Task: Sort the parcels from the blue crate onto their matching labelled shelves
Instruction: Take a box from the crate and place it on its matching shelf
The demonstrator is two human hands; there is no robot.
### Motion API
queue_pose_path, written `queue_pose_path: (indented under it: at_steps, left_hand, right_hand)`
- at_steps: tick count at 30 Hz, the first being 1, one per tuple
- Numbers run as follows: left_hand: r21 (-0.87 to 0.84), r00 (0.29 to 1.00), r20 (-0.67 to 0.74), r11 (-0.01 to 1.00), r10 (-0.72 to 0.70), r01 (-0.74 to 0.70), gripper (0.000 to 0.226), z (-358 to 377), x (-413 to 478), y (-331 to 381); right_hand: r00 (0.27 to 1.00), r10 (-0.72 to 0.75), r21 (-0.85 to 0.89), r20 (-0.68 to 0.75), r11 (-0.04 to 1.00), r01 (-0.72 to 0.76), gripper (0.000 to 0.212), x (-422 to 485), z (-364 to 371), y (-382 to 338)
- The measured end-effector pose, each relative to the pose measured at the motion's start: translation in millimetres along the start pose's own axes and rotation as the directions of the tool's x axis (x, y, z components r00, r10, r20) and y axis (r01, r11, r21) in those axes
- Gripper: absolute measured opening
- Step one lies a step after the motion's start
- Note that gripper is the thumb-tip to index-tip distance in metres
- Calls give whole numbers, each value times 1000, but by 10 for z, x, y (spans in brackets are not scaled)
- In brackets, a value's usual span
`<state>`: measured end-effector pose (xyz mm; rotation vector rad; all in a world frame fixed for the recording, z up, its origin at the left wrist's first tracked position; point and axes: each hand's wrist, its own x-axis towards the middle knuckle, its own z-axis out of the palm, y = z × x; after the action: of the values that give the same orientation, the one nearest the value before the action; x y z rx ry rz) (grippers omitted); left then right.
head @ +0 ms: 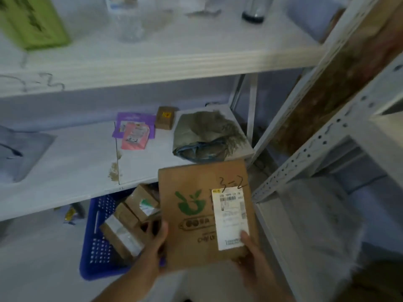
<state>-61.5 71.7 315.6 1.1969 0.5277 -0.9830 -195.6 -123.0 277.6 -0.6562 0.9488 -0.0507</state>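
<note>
Place: I see a parcel storeroom.
Evidence: white metal shelves (152,62), blue crate (96,247) of labelled boxes (139,203).

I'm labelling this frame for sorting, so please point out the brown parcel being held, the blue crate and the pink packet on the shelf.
brown parcel (192,236): head view, on its printed front below the green logo.
blue crate (96,251): head view, on its perforated left wall.
pink packet (135,137): head view, on its middle.
</note>
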Motion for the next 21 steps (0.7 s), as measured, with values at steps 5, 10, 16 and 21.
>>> queue_pose_path:
  at_steps: [5,10,16,21]
  left_hand:
    - [164,979,159,975,125,-152,124,41,-897,127]
    - [296,894,307,860,328,-417,105,-163,-1882,400]
    - [168,605,386,591,697,-789,84,364,-3376,1143]
    - [34,319,536,357,782,-933,64,1022,-4675,1907]
  right_hand:
    - [992,-123,-65,4,990,123,63,-1015,389,-162]
    - [899,-433,-378,69,822,425,55,-2265,782,-528]
    - [683,-709,-417,178,574,705,68,-3865,1383,-1132]
    - [325,-910,-445,258,186,876,60,-5020,1772,-1851]
